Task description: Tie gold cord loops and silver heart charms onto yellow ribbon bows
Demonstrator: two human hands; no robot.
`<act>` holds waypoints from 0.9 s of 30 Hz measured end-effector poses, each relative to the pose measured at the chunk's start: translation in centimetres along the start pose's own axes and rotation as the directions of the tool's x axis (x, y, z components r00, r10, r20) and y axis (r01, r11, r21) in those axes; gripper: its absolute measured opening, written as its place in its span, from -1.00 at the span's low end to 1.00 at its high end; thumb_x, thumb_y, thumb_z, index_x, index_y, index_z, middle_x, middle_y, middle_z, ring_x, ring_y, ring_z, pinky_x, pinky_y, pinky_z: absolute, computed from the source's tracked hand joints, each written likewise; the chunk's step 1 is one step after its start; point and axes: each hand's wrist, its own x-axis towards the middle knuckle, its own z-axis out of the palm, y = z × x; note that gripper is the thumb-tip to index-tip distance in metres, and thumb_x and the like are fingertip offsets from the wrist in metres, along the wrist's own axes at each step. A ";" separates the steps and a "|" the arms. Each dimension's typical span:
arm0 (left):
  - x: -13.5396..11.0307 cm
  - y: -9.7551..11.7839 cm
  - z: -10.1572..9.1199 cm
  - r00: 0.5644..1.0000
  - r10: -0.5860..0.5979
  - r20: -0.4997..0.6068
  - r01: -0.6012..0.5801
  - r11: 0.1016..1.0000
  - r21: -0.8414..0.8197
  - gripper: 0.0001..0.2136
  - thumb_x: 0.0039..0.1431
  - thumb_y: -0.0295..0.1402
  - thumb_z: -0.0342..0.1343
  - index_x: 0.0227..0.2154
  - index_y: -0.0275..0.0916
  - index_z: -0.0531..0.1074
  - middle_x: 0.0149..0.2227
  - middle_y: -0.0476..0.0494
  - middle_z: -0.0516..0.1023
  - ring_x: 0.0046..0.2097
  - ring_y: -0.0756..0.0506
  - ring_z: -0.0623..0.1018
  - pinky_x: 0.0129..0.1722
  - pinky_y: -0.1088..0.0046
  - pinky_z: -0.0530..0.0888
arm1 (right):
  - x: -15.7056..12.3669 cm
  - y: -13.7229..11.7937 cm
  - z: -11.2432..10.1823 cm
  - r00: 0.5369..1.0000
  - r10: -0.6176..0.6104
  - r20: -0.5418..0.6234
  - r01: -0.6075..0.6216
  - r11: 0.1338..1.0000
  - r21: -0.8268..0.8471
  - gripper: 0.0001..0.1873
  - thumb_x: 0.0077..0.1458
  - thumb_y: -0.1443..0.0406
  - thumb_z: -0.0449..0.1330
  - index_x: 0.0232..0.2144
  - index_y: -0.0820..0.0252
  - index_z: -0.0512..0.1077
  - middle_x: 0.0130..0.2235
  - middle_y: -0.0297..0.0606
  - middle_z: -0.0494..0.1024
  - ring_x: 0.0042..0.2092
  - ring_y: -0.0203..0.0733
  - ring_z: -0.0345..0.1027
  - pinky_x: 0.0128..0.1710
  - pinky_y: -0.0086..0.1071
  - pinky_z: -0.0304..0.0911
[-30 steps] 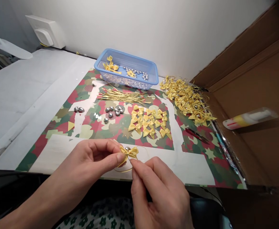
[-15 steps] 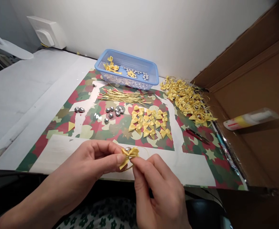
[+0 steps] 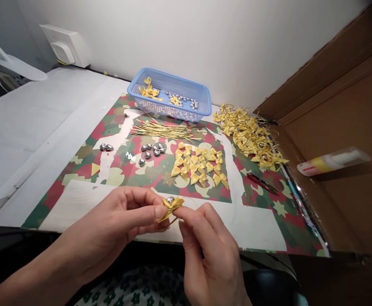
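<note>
A yellow ribbon bow [image 3: 175, 205] with a silver bell or bead [image 3: 170, 199] at its upper side is held above the white strip at the front of the table. My left hand [image 3: 135, 214] pinches the bow's left side between thumb and forefinger. At the bow's lower right, my right hand [image 3: 205, 242] has its forefinger against the ribbon, its fingers closed around a thin gold cord [image 3: 190, 199] that curves out from the bow. Part of the cord is hidden by the fingers.
Beyond my hands lie rows of yellow bows [image 3: 199, 165], silver beads [image 3: 147, 154] and gold cords [image 3: 163, 129]. A blue basket [image 3: 170, 111] stands behind. At right are a heap of finished-looking bows [image 3: 246, 131], red-handled snips [image 3: 262, 182], a bottle [image 3: 332, 162] and a cardboard wall [image 3: 342, 114].
My right forefinger has moved up slightly onto the bow, and the right thumb sits lower, a little apart from it. The bow is tilted slightly more. My left hand keeps its pinch.
</note>
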 end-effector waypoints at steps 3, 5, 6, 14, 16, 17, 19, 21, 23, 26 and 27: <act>0.0 0.2 0.1 1.000 -0.012 0.004 0.012 0.999 -0.030 -0.85 0.16 -0.31 0.49 -0.44 -0.23 0.70 -0.30 -0.07 0.68 -0.21 -0.03 0.59 -0.15 0.60 0.57 | -0.1 0.0 0.7 0.996 0.027 -0.087 -0.025 0.999 0.025 -0.71 0.39 0.52 0.07 -0.03 0.12 0.49 -0.33 -0.34 0.31 -0.34 -0.26 0.30 -0.41 -0.40 0.18; 0.0 0.3 0.2 1.000 -0.011 0.011 0.012 0.999 -0.041 -0.84 0.16 -0.31 0.50 -0.45 -0.24 0.69 -0.30 -0.08 0.68 -0.21 -0.02 0.59 -0.16 0.61 0.58 | -0.1 0.0 1.1 0.991 0.028 -0.134 -0.021 0.999 0.049 -0.72 0.40 0.51 0.07 -0.06 0.12 0.50 -0.34 -0.35 0.30 -0.36 -0.27 0.27 -0.41 -0.40 0.16; 0.1 0.4 0.1 1.000 -0.010 0.013 0.011 0.999 -0.042 -0.83 0.16 -0.31 0.50 -0.45 -0.25 0.69 -0.31 -0.07 0.68 -0.21 -0.02 0.58 -0.16 0.61 0.58 | -0.1 0.1 1.2 0.988 0.023 -0.149 -0.015 0.998 0.056 -0.72 0.40 0.51 0.07 -0.07 0.12 0.50 -0.34 -0.35 0.29 -0.36 -0.28 0.26 -0.41 -0.40 0.15; 0.2 0.3 -0.7 0.996 -0.034 0.077 0.039 0.997 -0.074 -0.86 0.18 -0.33 0.50 -0.39 -0.25 0.69 -0.28 -0.07 0.68 -0.23 0.00 0.58 -0.16 0.60 0.59 | 0.3 0.1 1.6 0.981 0.010 -0.195 0.005 0.997 0.078 -0.76 0.38 0.53 0.08 -0.20 0.15 0.47 -0.36 -0.36 0.28 -0.36 -0.30 0.24 -0.40 -0.41 0.14; 0.2 0.3 -0.7 0.996 -0.036 0.080 0.041 0.997 -0.058 -0.86 0.19 -0.33 0.50 -0.39 -0.24 0.69 -0.28 -0.07 0.67 -0.23 -0.01 0.58 -0.14 0.58 0.59 | 0.3 0.1 1.7 0.979 0.006 -0.204 0.011 0.997 0.080 -0.76 0.37 0.53 0.08 -0.21 0.16 0.46 -0.36 -0.36 0.28 -0.36 -0.30 0.24 -0.40 -0.40 0.13; 0.2 0.3 -0.7 0.996 -0.034 0.080 0.038 0.998 -0.051 -0.86 0.18 -0.33 0.50 -0.39 -0.24 0.68 -0.29 -0.07 0.66 -0.23 -0.01 0.58 -0.14 0.57 0.58 | 0.3 0.1 1.8 0.979 0.005 -0.205 0.012 0.997 0.080 -0.76 0.37 0.53 0.08 -0.21 0.16 0.46 -0.37 -0.36 0.28 -0.36 -0.29 0.24 -0.40 -0.40 0.13; 0.2 0.3 -0.5 0.997 -0.027 0.079 0.030 0.998 -0.048 -0.85 0.16 -0.31 0.51 -0.40 -0.24 0.68 -0.30 -0.07 0.65 -0.23 -0.01 0.57 -0.14 0.57 0.57 | 0.2 0.1 1.9 0.978 0.002 -0.209 0.015 0.997 0.080 -0.76 0.36 0.54 0.08 -0.21 0.16 0.46 -0.37 -0.36 0.29 -0.36 -0.28 0.24 -0.40 -0.39 0.13; 0.2 0.3 -0.4 0.997 -0.016 0.074 0.020 0.999 -0.049 -0.84 0.15 -0.30 0.52 -0.40 -0.24 0.69 -0.33 -0.06 0.63 -0.25 0.00 0.55 -0.16 0.59 0.55 | 0.2 0.1 2.0 0.975 -0.005 -0.222 0.023 0.997 0.078 -0.76 0.36 0.54 0.08 -0.22 0.16 0.46 -0.37 -0.35 0.30 -0.36 -0.27 0.24 -0.39 -0.38 0.14; 0.1 0.3 -0.2 0.997 -0.017 0.075 0.020 0.998 -0.051 -0.84 0.15 -0.30 0.52 -0.40 -0.24 0.69 -0.35 -0.05 0.61 -0.26 0.00 0.54 -0.18 0.60 0.53 | 0.2 0.1 2.1 0.972 -0.012 -0.236 0.030 0.997 0.076 -0.76 0.35 0.54 0.08 -0.24 0.16 0.45 -0.37 -0.35 0.31 -0.37 -0.26 0.24 -0.39 -0.38 0.14; 0.1 0.3 -0.1 0.997 -0.021 0.076 0.023 0.999 -0.032 -0.84 0.15 -0.29 0.52 -0.41 -0.23 0.69 -0.35 -0.05 0.61 -0.25 0.00 0.53 -0.18 0.60 0.52 | 0.1 0.1 2.1 0.971 -0.004 -0.239 0.025 0.996 0.085 -0.76 0.35 0.54 0.08 -0.25 0.16 0.44 -0.38 -0.35 0.31 -0.38 -0.25 0.25 -0.41 -0.38 0.14; 0.1 0.3 -0.1 0.997 -0.020 0.073 0.022 1.000 -0.022 -0.84 0.15 -0.28 0.52 -0.40 -0.23 0.69 -0.34 -0.04 0.61 -0.25 -0.01 0.53 -0.17 0.59 0.52 | 0.1 0.1 2.1 0.972 0.004 -0.236 0.018 0.996 0.091 -0.76 0.35 0.54 0.08 -0.25 0.16 0.44 -0.38 -0.35 0.31 -0.38 -0.26 0.24 -0.41 -0.38 0.14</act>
